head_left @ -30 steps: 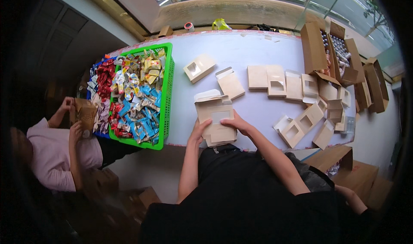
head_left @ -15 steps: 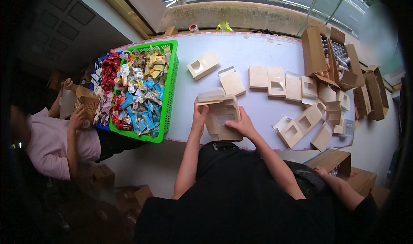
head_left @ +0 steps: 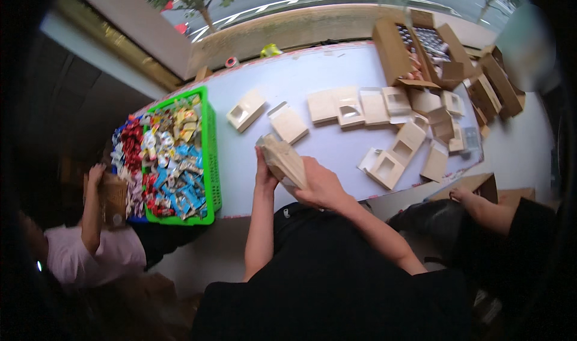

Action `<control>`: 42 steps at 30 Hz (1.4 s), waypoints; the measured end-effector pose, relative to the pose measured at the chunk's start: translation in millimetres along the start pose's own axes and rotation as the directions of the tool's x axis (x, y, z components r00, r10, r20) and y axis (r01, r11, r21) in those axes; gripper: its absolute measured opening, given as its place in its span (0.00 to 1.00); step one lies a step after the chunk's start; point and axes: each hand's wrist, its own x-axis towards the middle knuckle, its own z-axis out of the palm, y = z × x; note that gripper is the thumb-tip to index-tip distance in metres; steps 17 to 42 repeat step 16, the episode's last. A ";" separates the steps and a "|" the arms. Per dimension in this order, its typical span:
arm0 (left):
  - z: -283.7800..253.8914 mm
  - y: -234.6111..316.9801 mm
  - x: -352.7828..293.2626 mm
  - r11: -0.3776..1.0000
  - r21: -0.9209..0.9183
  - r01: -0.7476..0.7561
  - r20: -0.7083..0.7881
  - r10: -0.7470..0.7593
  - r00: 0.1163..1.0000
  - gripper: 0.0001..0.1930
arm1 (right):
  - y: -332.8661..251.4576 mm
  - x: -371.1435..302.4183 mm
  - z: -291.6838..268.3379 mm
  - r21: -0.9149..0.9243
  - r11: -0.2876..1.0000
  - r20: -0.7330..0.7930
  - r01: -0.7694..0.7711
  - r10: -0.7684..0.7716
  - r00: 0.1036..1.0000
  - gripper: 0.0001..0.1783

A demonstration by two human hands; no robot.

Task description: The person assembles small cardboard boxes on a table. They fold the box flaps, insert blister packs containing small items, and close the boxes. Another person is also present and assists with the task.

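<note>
Between my two hands, above the table's near edge, is a light-brown cardboard box (head_left: 285, 160), tilted and a little blurred. My left hand (head_left: 266, 176) grips its left side, fingers partly hidden behind it. On the box's right side, my right hand (head_left: 322, 184) is closed around the lower end. Just beyond lie another box with a raised flap (head_left: 289, 123) and a box with a cut-out window (head_left: 247, 110). Left of my hands stands a green plastic basket (head_left: 211, 154) full of small wrapped snacks (head_left: 175, 160) in blue, red, white and yellow.
More pale boxes (head_left: 376, 107) stand in a row and a cluster on the right of the white table (head_left: 336, 154). Open cartons (head_left: 389, 55) of small packed items stand at the far right. Co-workers sit at left, holding a carton (head_left: 112, 199), and at right, a hand (head_left: 466, 195) over a carton.
The box in my hands has turned from its windowed face to a tilted, edge-up pose. My right hand has shifted onto its side. The whole view has swung to the right.
</note>
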 end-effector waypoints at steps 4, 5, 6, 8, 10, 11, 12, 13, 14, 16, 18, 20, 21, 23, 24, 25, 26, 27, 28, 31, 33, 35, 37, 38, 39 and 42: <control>20.7 -0.2 -12.2 0.990 0.105 0.095 0.147 -0.110 0.983 0.40 | 16.6 -21.4 -23.2 0.178 0.976 0.034 -0.129 0.125 0.992 0.35; 33.5 -0.9 -16.1 0.986 0.157 0.057 0.209 -0.090 0.974 0.38 | 28.6 -26.8 -26.2 0.265 0.949 0.045 -0.170 0.164 0.985 0.35; 51.1 -3.6 -24.4 0.973 0.227 0.027 0.197 -0.074 0.978 0.36 | 35.3 -34.0 -32.0 0.312 0.932 -0.012 -0.182 0.196 0.981 0.34; 66.2 -19.1 -32.7 0.944 0.330 -0.004 0.101 -0.032 0.994 0.35 | 41.7 -48.8 -38.3 0.415 0.895 -0.083 -0.165 0.217 0.973 0.32; 63.4 -44.8 -35.9 0.944 0.328 0.017 0.084 -0.047 0.995 0.35 | 36.6 -65.3 -52.8 0.320 0.924 -0.110 -0.211 0.257 0.960 0.33; 66.4 -60.4 -45.0 0.944 0.329 0.020 0.072 -0.046 0.996 0.36 | 33.0 -72.3 -58.8 0.267 0.936 -0.114 -0.231 0.268 0.957 0.34; 71.6 -72.3 -55.4 0.956 0.290 0.052 0.042 -0.067 0.997 0.36 | 31.8 -79.4 -61.5 0.228 0.961 -0.180 -0.157 0.200 0.963 0.33; 68.7 -86.7 -57.8 0.983 0.181 -0.025 0.017 0.022 1.000 0.33 | 25.4 -83.6 -65.4 0.160 0.976 -0.147 -0.150 0.173 0.974 0.33; 62.6 -97.3 -57.3 0.979 0.182 -0.091 0.014 0.090 0.996 0.31 | 24.5 -88.9 -61.8 0.101 0.991 -0.169 -0.086 0.103 0.980 0.33; 55.7 -110.9 -59.8 0.970 0.160 -0.183 -0.016 0.188 0.982 0.29 | 16.0 -97.5 -56.4 0.017 1.000 -0.122 0.008 -0.005 0.993 0.33; 55.7 -110.9 -59.8 0.970 0.160 -0.183 -0.016 0.188 0.982 0.29 | 16.0 -97.5 -56.4 0.017 1.000 -0.122 0.008 -0.005 0.993 0.33; 55.7 -110.9 -59.8 0.970 0.160 -0.183 -0.016 0.188 0.982 0.29 | 16.0 -97.5 -56.4 0.017 1.000 -0.122 0.008 -0.005 0.993 0.33; 55.7 -110.9 -59.8 0.970 0.160 -0.183 -0.016 0.188 0.982 0.29 | 16.0 -97.5 -56.4 0.017 1.000 -0.122 0.008 -0.005 0.993 0.33; 55.7 -110.9 -59.8 0.970 0.160 -0.183 -0.016 0.188 0.982 0.29 | 16.0 -97.5 -56.4 0.017 1.000 -0.122 0.008 -0.005 0.993 0.33; 55.7 -110.9 -59.8 0.970 0.160 -0.183 -0.016 0.188 0.982 0.29 | 16.0 -97.5 -56.4 0.017 1.000 -0.122 0.008 -0.005 0.993 0.33; 55.7 -110.9 -59.8 0.970 0.160 -0.183 -0.016 0.188 0.982 0.29 | 16.0 -97.5 -56.4 0.017 1.000 -0.122 0.008 -0.005 0.993 0.33; 55.7 -110.9 -59.8 0.970 0.160 -0.183 -0.016 0.188 0.982 0.29 | 16.0 -97.5 -56.4 0.017 1.000 -0.122 0.008 -0.005 0.993 0.33; 55.7 -110.9 -59.8 0.970 0.160 -0.183 -0.016 0.188 0.982 0.29 | 16.0 -97.5 -56.4 0.017 1.000 -0.122 0.008 -0.005 0.993 0.33; 55.7 -110.9 -59.8 0.970 0.160 -0.183 -0.016 0.188 0.982 0.29 | 16.0 -97.5 -56.4 0.017 1.000 -0.122 0.008 -0.005 0.993 0.33; 55.7 -110.9 -59.8 0.970 0.160 -0.183 -0.016 0.188 0.982 0.29 | 16.0 -97.5 -56.4 0.017 1.000 -0.122 0.008 -0.005 0.993 0.33; 55.7 -110.9 -59.8 0.970 0.160 -0.183 -0.016 0.188 0.982 0.29 | 16.0 -97.5 -56.4 0.017 1.000 -0.122 0.008 -0.005 0.993 0.33; 55.7 -110.9 -59.8 0.970 0.160 -0.183 -0.016 0.188 0.982 0.29 | 16.0 -97.5 -56.4 0.017 1.000 -0.122 0.008 -0.005 0.993 0.33; 55.7 -110.9 -59.8 0.970 0.160 -0.183 -0.016 0.188 0.982 0.29 | 16.0 -97.5 -56.4 0.017 1.000 -0.122 0.008 -0.005 0.993 0.33; 55.7 -110.9 -59.8 0.970 0.160 -0.183 -0.016 0.188 0.982 0.29 | 16.0 -97.5 -56.4 0.017 1.000 -0.122 0.008 -0.005 0.993 0.33; 55.7 -110.9 -59.8 0.970 0.160 -0.183 -0.016 0.188 0.982 0.29 | 16.0 -97.5 -56.4 0.017 1.000 -0.122 0.008 -0.005 0.993 0.33; 55.7 -110.9 -59.8 0.970 0.160 -0.183 -0.016 0.188 0.982 0.29 | 16.0 -97.5 -56.4 0.017 1.000 -0.122 0.008 -0.005 0.993 0.33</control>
